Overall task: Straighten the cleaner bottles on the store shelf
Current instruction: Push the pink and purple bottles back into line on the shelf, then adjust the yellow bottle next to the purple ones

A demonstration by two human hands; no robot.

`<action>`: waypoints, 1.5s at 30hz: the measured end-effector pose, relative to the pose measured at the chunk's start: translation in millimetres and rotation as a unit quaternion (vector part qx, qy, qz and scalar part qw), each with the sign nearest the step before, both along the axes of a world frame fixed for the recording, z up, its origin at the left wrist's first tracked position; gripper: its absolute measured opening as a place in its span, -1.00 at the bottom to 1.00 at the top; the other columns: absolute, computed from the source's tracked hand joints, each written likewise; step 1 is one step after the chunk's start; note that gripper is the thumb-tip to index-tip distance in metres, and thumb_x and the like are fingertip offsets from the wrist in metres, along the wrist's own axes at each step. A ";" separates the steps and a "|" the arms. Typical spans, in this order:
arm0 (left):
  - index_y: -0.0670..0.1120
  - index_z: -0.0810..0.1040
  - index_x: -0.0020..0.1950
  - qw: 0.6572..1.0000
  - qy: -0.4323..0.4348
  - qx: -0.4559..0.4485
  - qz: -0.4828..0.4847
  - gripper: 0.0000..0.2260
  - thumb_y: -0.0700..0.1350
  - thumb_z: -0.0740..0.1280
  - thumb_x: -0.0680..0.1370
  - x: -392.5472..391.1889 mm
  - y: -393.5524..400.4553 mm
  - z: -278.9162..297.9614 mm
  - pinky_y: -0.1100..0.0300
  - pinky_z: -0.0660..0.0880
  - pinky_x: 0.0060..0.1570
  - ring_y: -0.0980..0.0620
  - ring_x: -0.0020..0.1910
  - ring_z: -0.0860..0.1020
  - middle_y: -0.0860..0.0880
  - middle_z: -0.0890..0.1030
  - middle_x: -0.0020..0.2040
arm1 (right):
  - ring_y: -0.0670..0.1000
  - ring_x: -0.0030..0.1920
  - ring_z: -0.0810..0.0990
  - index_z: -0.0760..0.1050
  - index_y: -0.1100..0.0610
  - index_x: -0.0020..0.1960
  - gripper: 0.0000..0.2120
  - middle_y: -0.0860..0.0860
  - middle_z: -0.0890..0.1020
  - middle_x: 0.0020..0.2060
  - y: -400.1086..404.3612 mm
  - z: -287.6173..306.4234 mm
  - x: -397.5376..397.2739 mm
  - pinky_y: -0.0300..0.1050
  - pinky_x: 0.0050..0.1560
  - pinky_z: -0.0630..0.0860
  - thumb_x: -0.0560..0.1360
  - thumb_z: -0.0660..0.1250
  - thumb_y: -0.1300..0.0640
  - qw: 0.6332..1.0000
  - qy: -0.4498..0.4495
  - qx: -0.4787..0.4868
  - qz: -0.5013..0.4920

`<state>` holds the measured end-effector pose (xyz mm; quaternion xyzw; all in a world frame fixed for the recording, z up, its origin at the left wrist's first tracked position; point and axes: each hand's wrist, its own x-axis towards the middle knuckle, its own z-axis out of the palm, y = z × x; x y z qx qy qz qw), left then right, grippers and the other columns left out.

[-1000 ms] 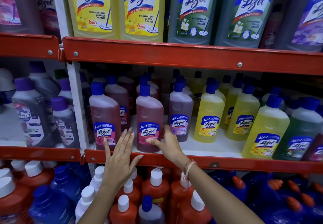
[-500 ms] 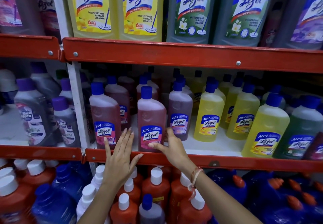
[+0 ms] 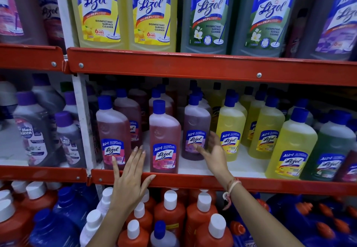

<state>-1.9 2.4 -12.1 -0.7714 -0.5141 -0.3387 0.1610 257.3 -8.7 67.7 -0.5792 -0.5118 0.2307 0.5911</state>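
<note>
On the middle shelf [image 3: 202, 179] stand rows of blue-capped cleaner bottles. A pink bottle [image 3: 165, 140] stands upright at the front edge, label facing me. Left of it is another pink bottle [image 3: 113, 134]; to the right, set further back, is a purple one [image 3: 196, 129]. My left hand [image 3: 129, 177] lies flat with fingers spread on the red shelf lip, fingertips in front of the left pink bottle. My right hand [image 3: 214, 154] is open, fingers spread around the base of the purple bottle, with no grip that I can see.
Yellow bottles [image 3: 229, 129] and a green one [image 3: 332, 146] fill the shelf's right side. Large bottles [image 3: 152, 13] line the shelf above. Orange bottles [image 3: 170, 214] with white caps and dark blue jugs [image 3: 318, 219] crowd the shelf below. Grey bottles [image 3: 32, 131] stand beyond the white upright post [image 3: 83, 121].
My right hand left the front pink bottle and moved right to the purple bottle. The pink bottle now faces forward at the shelf edge. My left hand has stayed put.
</note>
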 end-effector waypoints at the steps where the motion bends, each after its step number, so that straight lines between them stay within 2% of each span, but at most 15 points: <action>1: -0.09 0.13 0.58 1.000 0.000 -0.001 0.001 -0.35 0.28 -0.07 0.62 0.0 0.2 0.1 -0.20 -0.27 0.53 0.10 0.59 -0.03 -0.08 0.24 0.57 | 0.02 0.16 0.56 0.30 0.16 0.41 -0.34 0.08 0.56 0.25 5.3 1.8 0.7 -0.30 0.00 0.54 0.40 0.50 0.15 1.000 0.014 -0.012 0.013; 4: -0.09 0.14 0.58 1.000 0.001 -0.001 0.002 -0.35 0.28 -0.07 0.62 -0.4 0.9 -0.2 -0.20 -0.27 0.53 0.10 0.59 -0.02 -0.08 0.24 0.57 | 0.14 0.17 0.62 0.38 0.15 0.32 -0.41 0.15 0.61 0.24 19.0 3.2 3.1 0.05 0.13 0.61 0.38 0.53 0.10 0.997 0.047 -0.049 0.031; 7: -0.10 0.15 0.57 1.000 0.003 0.000 0.004 -0.35 0.28 -0.07 0.62 0.0 1.3 -0.8 -0.19 -0.28 0.53 0.10 0.59 -0.02 -0.08 0.26 0.56 | 0.18 0.16 0.63 0.40 0.13 0.28 -0.43 0.17 0.63 0.21 23.1 1.5 7.2 0.16 0.19 0.59 0.36 0.54 0.08 0.995 0.063 -0.068 0.048; 13: -0.10 0.15 0.57 1.000 -0.006 0.010 0.003 -0.35 0.28 -0.07 0.62 0.7 2.0 -0.2 -0.17 -0.29 0.53 0.11 0.59 -0.03 -0.09 0.27 0.55 | 0.08 0.06 0.64 0.42 0.12 0.23 -0.53 0.13 0.64 0.15 12.2 0.7 11.2 -0.04 0.05 0.62 0.39 0.51 0.16 0.992 0.069 -0.065 0.082; 16: -0.10 0.14 0.57 1.000 -0.002 0.013 0.004 -0.35 0.28 -0.07 0.61 1.4 1.6 -0.1 -0.18 -0.29 0.53 0.11 0.59 -0.04 -0.08 0.27 0.55 | -0.01 -0.01 0.64 0.41 0.12 0.21 -0.53 0.08 0.64 0.08 3.2 -1.2 9.7 -0.20 -0.06 0.61 0.38 0.52 0.16 0.993 0.045 -0.063 0.088; 18: -0.10 0.14 0.58 1.000 0.000 0.012 0.005 -0.35 0.28 -0.08 0.62 1.1 1.7 0.1 -0.19 -0.28 0.53 0.10 0.59 -0.03 -0.08 0.25 0.56 | 0.00 0.00 0.66 0.42 0.15 0.23 -0.49 0.07 0.65 0.07 -0.8 -3.6 9.3 -0.17 -0.04 0.62 0.36 0.54 0.13 0.994 0.025 -0.064 0.082; 22: -0.11 0.17 0.57 1.000 0.004 0.011 0.006 -0.35 0.28 -0.09 0.62 0.8 0.5 0.9 -0.20 -0.27 0.53 0.09 0.59 -0.01 -0.10 0.26 0.56 | 0.07 0.07 0.67 0.43 0.15 0.24 -0.45 0.13 0.68 0.11 -8.3 -8.8 11.2 0.04 0.10 0.64 0.34 0.56 0.11 0.995 0.010 -0.059 0.080; 28: -0.12 0.19 0.56 1.000 0.004 0.009 0.004 -0.35 0.27 -0.10 0.62 0.5 -1.4 2.1 -0.19 -0.28 0.53 0.10 0.59 -0.02 -0.10 0.26 0.56 | 0.07 0.10 0.67 0.44 0.15 0.28 -0.41 0.11 0.67 0.13 -20.5 -11.4 9.2 0.07 0.10 0.65 0.33 0.55 0.05 0.996 -0.010 -0.054 0.069; 32: -0.12 0.18 0.56 1.000 0.008 0.002 0.004 -0.35 0.28 -0.10 0.62 0.8 -2.7 2.6 -0.18 -0.28 0.53 0.06 0.58 0.05 -0.09 0.25 0.56 | -0.03 0.04 0.67 0.44 0.07 0.21 -0.45 0.06 0.67 0.08 -27.9 -11.4 8.6 -0.04 0.04 0.66 0.30 0.55 0.00 0.996 -0.010 -0.044 0.078; 36: -0.10 0.15 0.57 1.000 0.013 -0.005 0.008 -0.35 0.28 -0.10 0.62 -0.2 -3.1 1.8 -0.19 -0.29 0.53 0.05 0.58 0.05 -0.08 0.23 0.57 | -0.03 0.07 0.67 0.44 0.08 0.24 -0.28 0.07 0.68 0.11 -34.0 -9.2 8.8 0.00 0.08 0.66 0.17 0.50 -0.18 0.995 -0.021 -0.038 0.088; 39: -0.10 0.14 0.58 1.000 0.014 -0.007 0.008 -0.36 0.28 -0.10 0.62 -0.3 -3.3 1.2 -0.18 -0.29 0.53 0.05 0.58 0.05 -0.08 0.23 0.57 | -0.10 0.10 0.63 0.46 0.10 0.26 -0.34 0.01 0.66 0.10 -40.8 -5.0 15.5 -0.27 -0.01 0.63 0.23 0.52 -0.09 0.995 -0.021 -0.023 0.099; 40: -0.10 0.15 0.57 1.000 0.014 -0.007 0.008 -0.36 0.27 -0.10 0.62 0.0 -3.3 1.3 -0.18 -0.29 0.53 0.05 0.58 0.05 -0.08 0.24 0.57 | -0.14 0.10 0.62 0.49 0.08 0.23 -0.43 -0.04 0.66 0.08 -44.8 -2.5 19.7 -0.36 -0.05 0.60 0.27 0.51 -0.05 0.996 -0.014 -0.003 0.087; 42: -0.10 0.15 0.57 1.000 0.015 -0.006 0.010 -0.36 0.27 -0.10 0.63 0.1 -3.2 1.9 -0.18 -0.29 0.53 0.04 0.58 0.06 -0.08 0.24 0.57 | -0.10 0.12 0.61 0.55 0.07 0.16 -0.59 -0.04 0.66 0.06 -52.7 2.2 31.5 -0.40 -0.04 0.56 0.36 0.47 -0.05 0.998 0.016 0.057 0.021; 44: -0.10 0.14 0.58 1.000 0.013 -0.008 0.011 -0.36 0.27 -0.10 0.63 -0.5 -2.5 1.7 -0.18 -0.29 0.53 0.04 0.58 0.06 -0.08 0.23 0.57 | -0.02 0.17 0.59 0.52 0.10 0.19 -0.61 0.04 0.63 0.14 -55.1 5.9 46.1 -0.28 0.09 0.58 0.43 0.43 -0.05 0.992 0.029 0.099 -0.069; 45: -0.10 0.13 0.58 1.000 0.012 -0.010 0.011 -0.36 0.27 -0.09 0.62 -0.6 -2.3 1.1 -0.18 -0.30 0.52 0.03 0.58 0.06 -0.08 0.22 0.57 | 0.01 0.22 0.56 0.48 0.11 0.25 -0.57 0.06 0.59 0.20 -52.9 7.3 53.7 -0.16 0.18 0.57 0.45 0.42 -0.04 0.990 0.021 0.096 -0.104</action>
